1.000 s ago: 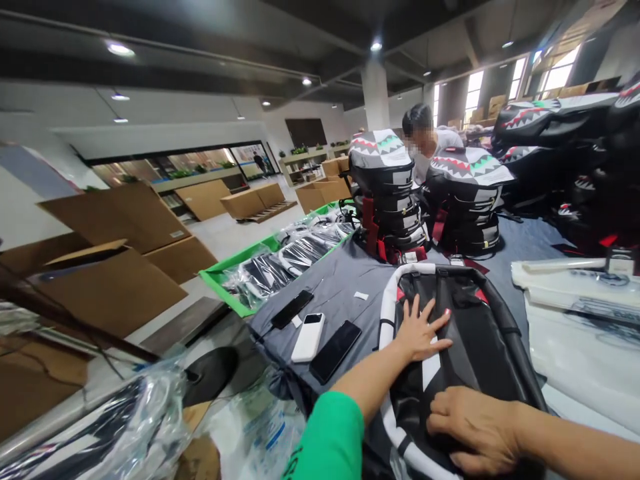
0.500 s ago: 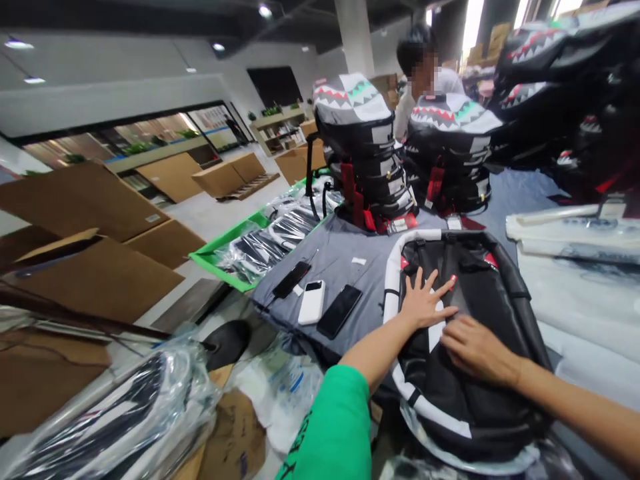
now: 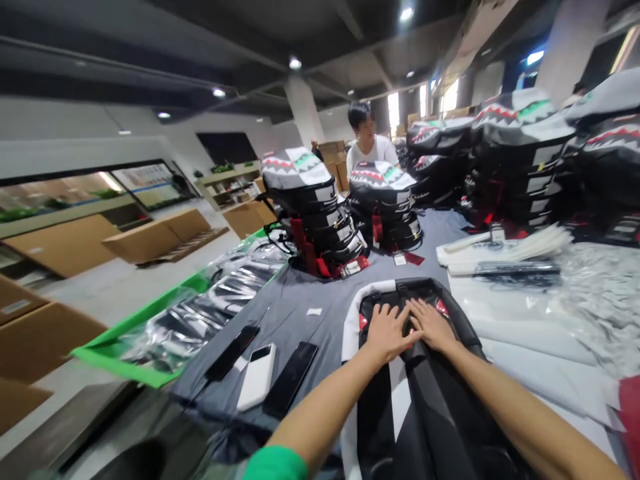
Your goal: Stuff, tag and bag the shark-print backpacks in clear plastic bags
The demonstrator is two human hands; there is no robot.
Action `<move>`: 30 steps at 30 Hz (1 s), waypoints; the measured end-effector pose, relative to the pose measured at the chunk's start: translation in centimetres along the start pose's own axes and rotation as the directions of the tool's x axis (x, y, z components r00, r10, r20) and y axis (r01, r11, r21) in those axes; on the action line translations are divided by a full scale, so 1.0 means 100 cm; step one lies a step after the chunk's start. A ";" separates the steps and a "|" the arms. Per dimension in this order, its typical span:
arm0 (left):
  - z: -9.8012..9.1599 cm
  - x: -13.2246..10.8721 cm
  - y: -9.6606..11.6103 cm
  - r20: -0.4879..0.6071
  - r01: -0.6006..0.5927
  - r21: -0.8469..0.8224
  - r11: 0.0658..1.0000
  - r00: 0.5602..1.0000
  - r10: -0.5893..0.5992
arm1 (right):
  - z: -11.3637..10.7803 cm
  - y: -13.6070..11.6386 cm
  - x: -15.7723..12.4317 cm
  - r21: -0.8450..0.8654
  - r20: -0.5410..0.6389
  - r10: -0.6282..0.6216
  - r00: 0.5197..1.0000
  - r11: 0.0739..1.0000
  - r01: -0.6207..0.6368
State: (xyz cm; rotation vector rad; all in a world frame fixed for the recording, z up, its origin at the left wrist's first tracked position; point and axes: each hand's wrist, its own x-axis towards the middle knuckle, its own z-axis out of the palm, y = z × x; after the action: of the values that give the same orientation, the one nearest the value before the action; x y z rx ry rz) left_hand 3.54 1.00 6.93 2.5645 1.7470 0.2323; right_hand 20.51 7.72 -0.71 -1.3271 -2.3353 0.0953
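A black and white backpack (image 3: 440,407) lies flat at the table's near edge, its rounded end pointing away from me. My left hand (image 3: 389,332) rests on the upper part of it, fingers stretched forward. Beside it my right hand (image 3: 431,325) lies flat on the same bag, fingers extended. The two hands almost meet at the thumbs, over a small red tab that is partly covered. Red patches show near both upper corners of the bag. Its lower end runs out of view.
Stacked backpacks (image 3: 313,217) stand behind the bag, with more piles (image 3: 520,160) to the right. Phones (image 3: 290,380) and a white device (image 3: 257,377) lie to the left. Clear plastic bags (image 3: 525,300) cover the right side. A green-rimmed bin (image 3: 125,373) holds wrapped bags. A person (image 3: 373,143) stands behind.
My view has turned right and up. Both hands have moved toward the far end of the backpack. My right hand, curled before, is now spread flat.
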 end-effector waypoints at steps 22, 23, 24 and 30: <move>0.069 0.010 -0.006 -0.108 0.021 -0.087 0.996 0.994 -0.031 | -0.072 0.173 -0.028 -0.044 0.087 0.487 0.869 0.874 -0.485; 0.068 0.010 -0.006 -0.104 0.023 -0.095 0.995 0.994 -0.033 | -0.072 0.174 -0.028 -0.044 0.084 0.492 0.866 0.871 -0.490; 0.068 0.010 -0.005 -0.101 0.024 -0.104 0.994 0.994 -0.034 | -0.072 0.174 -0.027 -0.042 0.084 0.492 0.866 0.870 -0.491; 0.063 0.010 -0.004 -0.100 0.020 -0.127 0.992 0.994 -0.033 | -0.073 0.179 -0.031 0.037 0.086 0.471 0.878 0.879 -0.476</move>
State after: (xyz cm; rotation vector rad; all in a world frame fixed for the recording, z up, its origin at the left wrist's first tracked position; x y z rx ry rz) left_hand 4.42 2.43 0.75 2.4799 1.7368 0.4642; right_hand 39.19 13.57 -0.15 -1.8676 -1.9927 0.3662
